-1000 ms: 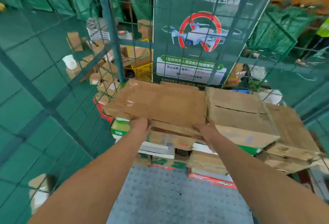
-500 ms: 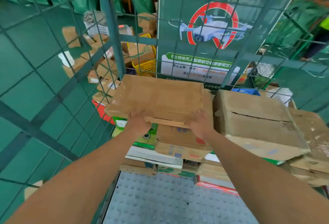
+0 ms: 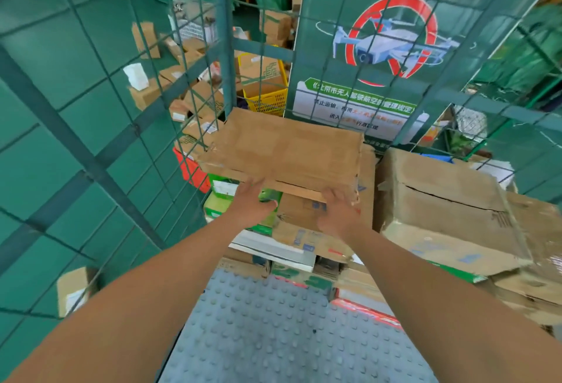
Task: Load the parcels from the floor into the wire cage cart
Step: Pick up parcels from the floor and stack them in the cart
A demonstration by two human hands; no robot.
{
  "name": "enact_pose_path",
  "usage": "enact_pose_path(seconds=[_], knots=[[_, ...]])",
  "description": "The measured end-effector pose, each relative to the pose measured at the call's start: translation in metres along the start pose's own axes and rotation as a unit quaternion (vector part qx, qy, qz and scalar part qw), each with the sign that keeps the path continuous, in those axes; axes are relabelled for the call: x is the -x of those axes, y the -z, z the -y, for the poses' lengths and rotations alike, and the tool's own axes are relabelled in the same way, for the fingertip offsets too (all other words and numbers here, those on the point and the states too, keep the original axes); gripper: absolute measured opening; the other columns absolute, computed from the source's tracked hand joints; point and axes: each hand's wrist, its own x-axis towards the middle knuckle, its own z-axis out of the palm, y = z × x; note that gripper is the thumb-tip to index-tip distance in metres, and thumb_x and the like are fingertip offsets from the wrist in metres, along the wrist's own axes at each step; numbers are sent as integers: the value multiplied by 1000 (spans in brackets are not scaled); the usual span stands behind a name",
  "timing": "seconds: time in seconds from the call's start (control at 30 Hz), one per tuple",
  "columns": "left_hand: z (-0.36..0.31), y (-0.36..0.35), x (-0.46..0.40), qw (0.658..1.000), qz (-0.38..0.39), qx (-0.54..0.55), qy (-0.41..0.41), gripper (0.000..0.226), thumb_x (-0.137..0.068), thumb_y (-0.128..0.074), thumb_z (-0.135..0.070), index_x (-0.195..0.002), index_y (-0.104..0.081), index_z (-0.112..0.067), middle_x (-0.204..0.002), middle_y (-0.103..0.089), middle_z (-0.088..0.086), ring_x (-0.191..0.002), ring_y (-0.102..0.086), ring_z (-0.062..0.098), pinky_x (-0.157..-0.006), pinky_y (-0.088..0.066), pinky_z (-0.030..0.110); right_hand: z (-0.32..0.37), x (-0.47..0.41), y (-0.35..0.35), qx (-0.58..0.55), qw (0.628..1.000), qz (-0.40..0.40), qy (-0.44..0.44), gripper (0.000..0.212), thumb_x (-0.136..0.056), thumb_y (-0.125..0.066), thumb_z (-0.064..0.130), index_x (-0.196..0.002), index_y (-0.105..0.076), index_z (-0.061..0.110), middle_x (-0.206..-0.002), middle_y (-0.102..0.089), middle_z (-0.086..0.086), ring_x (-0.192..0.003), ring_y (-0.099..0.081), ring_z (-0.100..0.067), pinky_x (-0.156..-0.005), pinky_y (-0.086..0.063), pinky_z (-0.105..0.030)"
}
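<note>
Inside the green wire cage cart (image 3: pixel 91 169), your left hand (image 3: pixel 251 203) and right hand (image 3: pixel 337 211) press loosely spread fingers on the near edge of the flat brown cardboard parcel (image 3: pixel 286 151) atop the stack; crumpled cardboard box (image 3: pixel 441 209) right.

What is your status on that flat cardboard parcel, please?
Left hand and right hand open at near edge of flat cardboard parcel. Parcel atop stack in wire cage cart. Large box close beside.
</note>
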Motion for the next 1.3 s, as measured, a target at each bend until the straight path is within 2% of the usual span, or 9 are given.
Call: enact_pose_path(seconds=[0.13, 0.33, 0.47, 0.53, 0.6, 0.67, 0.93, 1.13, 1.3], knots=[[-10, -19, 60, 976, -17, 211, 58, 75, -100, -63, -43, -163, -24, -30, -170, -16, -3, -156, -20, 24, -122, -28, 42, 15, 45, -12, -201, 979, 18, -31, 65, -95, -63, 21, -154, -38, 15, -153, -45, -13, -116, -50, -21, -86, -41, -29], [-8, -51, 177, 901, -68, 409, 131, 67, -101, -61, -44, -159, -29, -35, -168, -25, -1, -150, -32, 26, -120, -33, 53, 30, 148, -32, -440, 888, 110, -81, 53, -103, -61, 21, -151, -43, 9, -147, -45, -1, -134, -49, -32, -85, -43, -28], [-15, -81, 276, 831, -130, 524, 134, 55, -97, -66, -43, -147, -46, -33, -152, -47, -5, -128, -49, 19, -102, -45, 38, 22, 229, -59, -450, 873, 175, -70, 44, -101, -59, 29, -127, -57, -7, -138, -51, -34, -113, -61, -39, -91, -47, -45], [-15, -101, 325, 796, -151, 570, 134, 37, -97, -66, -43, -132, -56, -36, -138, -60, -5, -118, -58, 14, -95, -46, 35, 16, 269, -73, -473, 856, 198, -60, 29, -99, -59, 34, -107, -62, 6, -124, -60, -32, -99, -60, -31, -105, -46, -59], [-10, -122, 373, 778, -188, 583, 139, 21, -102, -61, -38, -123, -57, -41, -132, -62, -10, -123, -59, 16, -97, -46, 36, 10, 305, -93, -511, 834, 201, -63, 20, -100, -60, 39, -110, -61, 21, -110, -68, -9, -102, -64, -29, -107, -46, -49], [-10, -145, 416, 758, -223, 595, 148, 33, -102, -61, -38, -134, -51, -38, -131, -59, -13, -130, -55, 19, -97, -47, 37, 4, 336, -114, -535, 813, 220, -63, 25, -101, -60, 39, -120, -62, 24, -110, -69, -1, -103, -66, -22, -98, -49, -39], [28, -219, 561, 671, -333, 629, 207, 41, -101, -64, -38, -138, -49, -31, -125, -58, -11, -125, -55, 23, -108, -50, 42, 12, 446, -191, -542, 767, 339, -51, 18, -102, -57, 37, -109, -63, 22, -115, -69, -2, -103, -63, -17, -102, -46, -35], [69, -247, 651, 596, -410, 648, 239, 49, -95, -68, -46, -138, -55, -28, -139, -58, -5, -123, -59, 22, -93, -53, 36, 36, 512, -234, -479, 784, 396, -16, 25, -102, -58, 39, -114, -65, 18, -114, -70, -3, -111, -64, -21, -108, -47, -39], [99, -258, 719, 546, -462, 652, 252, 35, -101, -62, -40, -134, -56, -28, -126, -63, -9, -118, -59, 19, -99, -51, 38, 66, 562, -272, -435, 792, 429, 1, 25, -101, -60, 40, -112, -65, 18, -117, -71, -4, -112, -64, -20, -107, -48, -39]])
